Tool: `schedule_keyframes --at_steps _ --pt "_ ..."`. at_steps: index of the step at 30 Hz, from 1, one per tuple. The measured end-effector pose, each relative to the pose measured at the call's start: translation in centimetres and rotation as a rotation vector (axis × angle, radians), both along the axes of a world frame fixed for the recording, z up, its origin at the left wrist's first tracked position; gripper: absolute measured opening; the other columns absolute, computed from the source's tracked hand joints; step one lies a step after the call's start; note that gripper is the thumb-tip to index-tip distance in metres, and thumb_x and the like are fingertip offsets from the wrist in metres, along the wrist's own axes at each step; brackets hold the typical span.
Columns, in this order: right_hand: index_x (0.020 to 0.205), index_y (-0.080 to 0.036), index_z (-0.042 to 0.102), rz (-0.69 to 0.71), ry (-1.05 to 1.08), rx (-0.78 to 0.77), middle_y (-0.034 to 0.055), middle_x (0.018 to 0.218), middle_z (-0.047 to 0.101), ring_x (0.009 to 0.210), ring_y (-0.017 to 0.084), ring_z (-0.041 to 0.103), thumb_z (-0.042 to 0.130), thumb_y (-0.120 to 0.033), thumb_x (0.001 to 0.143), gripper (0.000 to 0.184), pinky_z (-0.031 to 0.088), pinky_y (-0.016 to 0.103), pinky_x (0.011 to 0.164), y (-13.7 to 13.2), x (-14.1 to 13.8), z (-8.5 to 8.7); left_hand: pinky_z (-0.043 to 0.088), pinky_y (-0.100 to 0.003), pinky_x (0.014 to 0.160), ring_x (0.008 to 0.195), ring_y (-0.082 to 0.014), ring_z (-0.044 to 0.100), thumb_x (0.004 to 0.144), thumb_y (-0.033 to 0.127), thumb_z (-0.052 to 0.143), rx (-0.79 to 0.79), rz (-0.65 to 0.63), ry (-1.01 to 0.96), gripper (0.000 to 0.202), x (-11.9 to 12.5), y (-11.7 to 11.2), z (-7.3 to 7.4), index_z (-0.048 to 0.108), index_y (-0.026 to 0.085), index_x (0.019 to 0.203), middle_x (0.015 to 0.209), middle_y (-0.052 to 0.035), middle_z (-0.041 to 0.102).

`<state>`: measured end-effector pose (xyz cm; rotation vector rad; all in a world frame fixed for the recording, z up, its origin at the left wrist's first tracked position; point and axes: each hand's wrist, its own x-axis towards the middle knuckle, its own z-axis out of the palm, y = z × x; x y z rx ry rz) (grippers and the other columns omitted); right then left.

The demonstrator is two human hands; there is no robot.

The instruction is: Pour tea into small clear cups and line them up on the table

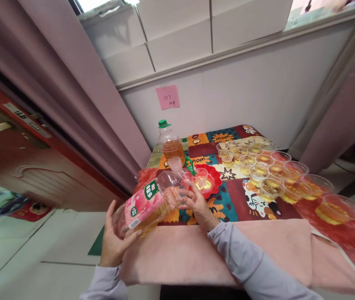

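Note:
A large clear juice bottle [142, 204] with a pink label and yellowish juice inside lies tilted in the air, its neck end up and to the right. My left hand [113, 241] wraps round its base. Near the shoulder, my right hand [200, 208] grips the other side, fingers against the plastic. Just past the bottle's neck is a red scalloped plate [216, 181], bearing a clear plastic cup [204, 183] with some yellow liquid in it. A green strap [190, 166] shows beside the neck; whether it belongs to the bottle I cannot tell.
Behind stands another juice bottle [171, 143] with a green cap, with clear empty-looking cups [174, 163] before it. Several clear cups [271, 187] of yellow liquid fill the right side of the patterned tablecloth [230, 204]. A pink cloth [215, 254] covers the front edge.

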<state>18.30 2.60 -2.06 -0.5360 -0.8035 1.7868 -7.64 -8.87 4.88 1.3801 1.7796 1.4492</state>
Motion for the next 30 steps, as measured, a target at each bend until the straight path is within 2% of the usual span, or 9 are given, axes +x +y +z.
schedule_keyframes --at_steps 8,12,16,20,25,30 --pt "0.155 -0.031 0.047 0.032 0.066 -0.005 0.0071 0.123 0.075 0.106 0.025 0.076 0.092 -0.05 0.074 0.094 0.069 0.04 0.081 0.2 -0.2 -0.1 0.05 -0.059 0.114 0.149 -0.0418 0.047 0.054 0.042 0.099 0.004 0.032 0.06 0.12 0.4 0.7 2.7 0.039 0.027 0.157 0.157 -0.0186 0.053" --pt "0.158 -0.03 0.047 0.029 0.07 -0.013 0.0081 0.125 0.075 0.118 0.027 0.072 0.09 -0.051 0.077 0.094 0.069 0.042 0.085 0.3 -0.1 0.0 0.052 -0.062 0.112 0.15 -0.0432 0.046 0.053 0.042 0.1 -0.02 0.034 0.058 0.117 0.7 1.1 3.7 0.042 0.028 0.154 0.157 -0.0181 0.053" --pt "0.158 -0.028 0.048 0.015 0.066 -0.036 0.009 0.128 0.073 0.118 0.027 0.072 0.091 -0.053 0.077 0.095 0.069 0.041 0.084 0.3 0.0 0.3 0.05 -0.061 0.114 0.15 -0.0426 0.046 0.052 0.043 0.101 -0.024 0.027 0.031 0.117 1.0 1.4 4.1 0.043 0.028 0.153 0.157 -0.0182 0.053" --pt "0.155 -0.03 0.053 0.005 0.077 -0.047 0.0076 0.131 0.072 0.123 0.027 0.07 0.089 -0.054 0.078 0.088 0.069 0.039 0.084 0.4 0.1 0.6 0.046 -0.062 0.118 0.151 -0.0421 0.044 0.052 0.046 0.101 -0.023 0.039 0.03 0.118 1.3 1.7 4.4 0.043 0.027 0.153 0.157 -0.018 0.053" --pt "0.153 -0.032 0.054 0.015 0.089 -0.048 0.0063 0.13 0.072 0.115 0.025 0.074 0.087 -0.055 0.08 0.083 0.069 0.036 0.081 0.5 0.2 0.8 0.042 -0.062 0.122 0.151 -0.0404 0.045 0.053 0.046 0.1 -0.039 0.042 0.061 0.117 1.3 1.9 4.8 0.043 0.027 0.153 0.159 -0.017 0.052" --pt "0.148 -0.031 0.058 0.036 0.093 -0.039 0.0065 0.13 0.072 0.116 0.025 0.074 0.085 -0.055 0.083 0.075 0.068 0.036 0.082 0.5 0.2 0.6 0.04 -0.062 0.123 0.149 -0.0401 0.047 0.053 0.047 0.1 -0.053 0.065 0.097 0.115 1.6 2.0 5.2 0.045 0.027 0.153 0.157 -0.016 0.054"
